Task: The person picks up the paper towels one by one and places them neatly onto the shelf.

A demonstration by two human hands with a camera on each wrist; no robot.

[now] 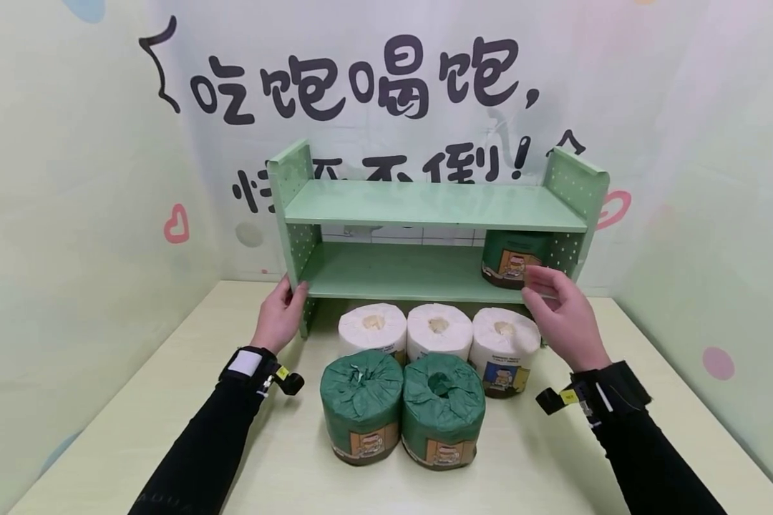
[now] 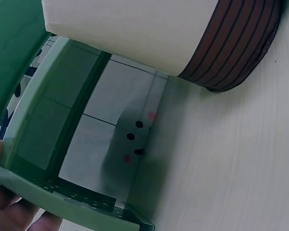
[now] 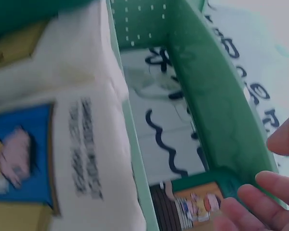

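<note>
A two-tier light green shelf rack stands at the back of the table. My left hand grips its left side panel, thumb on one face and fingers round the other. On the lower tier, at the right end, sits a green-wrapped toilet roll. Beside this roll and the right panel is my right hand, its fingers loosely bent and apart from the thumb. In the right wrist view, its fingertips overlap the roll's edge, with nothing held between thumb and fingers.
Three white-wrapped toilet rolls line up on the table before the rack. Two green-wrapped rolls stand in front of them, side by side. A printed backdrop rises behind, with pale walls at both sides.
</note>
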